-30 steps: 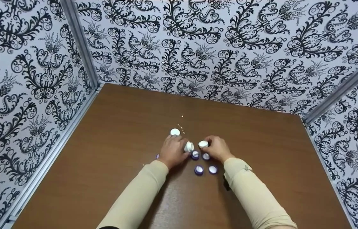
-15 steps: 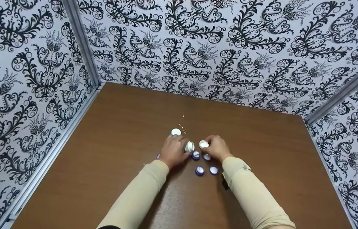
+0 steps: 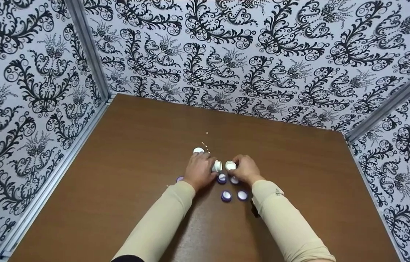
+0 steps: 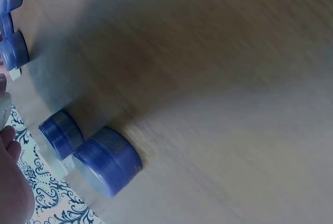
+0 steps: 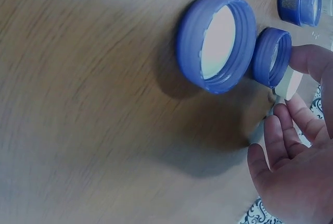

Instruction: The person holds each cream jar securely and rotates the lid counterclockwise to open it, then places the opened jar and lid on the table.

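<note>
My left hand [image 3: 200, 171] grips a small white bottle [image 3: 217, 166], tipped on its side with its mouth toward the right. My right hand [image 3: 247, 169] pinches a white screw cap [image 3: 230, 165] close to that mouth, its hollow side showing. The right wrist view has the cap between thumb and finger, behind a blue lid [image 5: 271, 57]. A larger blue lid [image 5: 216, 44] lies hollow side up nearby. Just in front of the hands, a blue jar [image 3: 222, 178] stands on the table, with another blue jar [image 3: 226, 195] nearer me.
Beyond my left hand lies a white round lid [image 3: 198, 150], partly hidden by the fingers. Small pale bits [image 3: 205, 146] are scattered past it on the brown table [image 3: 146, 145]. A purple-blue piece [image 3: 179, 179] shows left of the left wrist. Patterned walls [image 3: 226, 54] enclose the table.
The white cap in my right hand has turned so that more of its hollow inside shows. The left hand with the bottle has stayed nearly in place.
</note>
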Demonstrator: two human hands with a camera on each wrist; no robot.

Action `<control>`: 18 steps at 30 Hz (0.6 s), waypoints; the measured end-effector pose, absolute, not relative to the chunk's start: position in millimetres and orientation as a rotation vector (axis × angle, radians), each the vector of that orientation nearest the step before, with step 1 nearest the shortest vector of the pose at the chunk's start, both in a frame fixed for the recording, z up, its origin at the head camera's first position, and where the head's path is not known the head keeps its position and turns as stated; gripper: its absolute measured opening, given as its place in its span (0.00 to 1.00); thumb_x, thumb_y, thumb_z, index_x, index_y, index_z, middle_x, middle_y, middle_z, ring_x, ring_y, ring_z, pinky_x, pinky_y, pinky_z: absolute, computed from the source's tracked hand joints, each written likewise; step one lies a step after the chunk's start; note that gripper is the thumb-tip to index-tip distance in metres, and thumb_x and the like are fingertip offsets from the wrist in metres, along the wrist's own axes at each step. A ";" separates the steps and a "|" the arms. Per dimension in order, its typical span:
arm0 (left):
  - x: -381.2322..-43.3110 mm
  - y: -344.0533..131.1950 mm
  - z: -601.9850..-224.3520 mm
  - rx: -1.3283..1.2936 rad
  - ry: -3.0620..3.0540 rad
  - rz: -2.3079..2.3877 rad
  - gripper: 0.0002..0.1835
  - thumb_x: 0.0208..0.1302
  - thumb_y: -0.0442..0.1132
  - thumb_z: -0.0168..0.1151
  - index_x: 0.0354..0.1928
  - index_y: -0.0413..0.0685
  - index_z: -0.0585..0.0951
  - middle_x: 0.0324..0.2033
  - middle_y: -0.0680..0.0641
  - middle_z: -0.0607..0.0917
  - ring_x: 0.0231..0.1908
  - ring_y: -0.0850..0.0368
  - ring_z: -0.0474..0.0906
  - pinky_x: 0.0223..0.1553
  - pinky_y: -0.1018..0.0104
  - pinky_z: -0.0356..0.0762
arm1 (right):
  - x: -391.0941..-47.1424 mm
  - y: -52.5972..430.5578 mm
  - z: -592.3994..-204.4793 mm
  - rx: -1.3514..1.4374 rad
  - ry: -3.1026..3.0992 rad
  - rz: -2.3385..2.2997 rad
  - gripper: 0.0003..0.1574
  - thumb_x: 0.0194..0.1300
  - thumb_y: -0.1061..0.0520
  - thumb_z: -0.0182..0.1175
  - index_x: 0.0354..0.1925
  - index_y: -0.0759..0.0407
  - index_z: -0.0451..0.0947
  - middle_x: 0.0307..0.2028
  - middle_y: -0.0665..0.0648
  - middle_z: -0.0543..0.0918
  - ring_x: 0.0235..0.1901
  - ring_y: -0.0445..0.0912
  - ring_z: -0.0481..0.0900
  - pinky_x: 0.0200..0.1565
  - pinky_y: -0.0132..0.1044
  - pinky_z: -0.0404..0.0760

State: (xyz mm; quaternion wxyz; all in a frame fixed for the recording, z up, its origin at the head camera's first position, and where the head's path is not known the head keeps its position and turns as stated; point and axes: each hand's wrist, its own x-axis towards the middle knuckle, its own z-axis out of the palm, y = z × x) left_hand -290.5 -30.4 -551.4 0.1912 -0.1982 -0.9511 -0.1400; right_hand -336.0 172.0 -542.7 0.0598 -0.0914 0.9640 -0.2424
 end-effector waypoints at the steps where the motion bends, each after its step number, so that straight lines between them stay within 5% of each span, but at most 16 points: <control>1: -291.9 -29.4 -551.4 -0.552 -2.680 -0.393 0.23 0.51 0.51 0.74 0.47 0.48 0.85 0.41 0.48 0.83 0.45 0.48 0.79 0.53 0.53 0.70 | -335.8 171.9 -542.1 -0.276 2.914 -0.733 0.23 0.48 0.54 0.76 0.42 0.62 0.82 0.39 0.59 0.80 0.41 0.53 0.76 0.47 0.48 0.75; 18: -310.9 -17.6 -550.5 -0.463 -2.803 -0.320 0.25 0.53 0.53 0.74 0.50 0.49 0.86 0.44 0.48 0.81 0.50 0.49 0.75 0.56 0.54 0.68 | -335.9 169.6 -537.6 -0.210 2.893 -0.710 0.22 0.47 0.52 0.74 0.39 0.60 0.80 0.38 0.57 0.77 0.38 0.52 0.75 0.44 0.47 0.76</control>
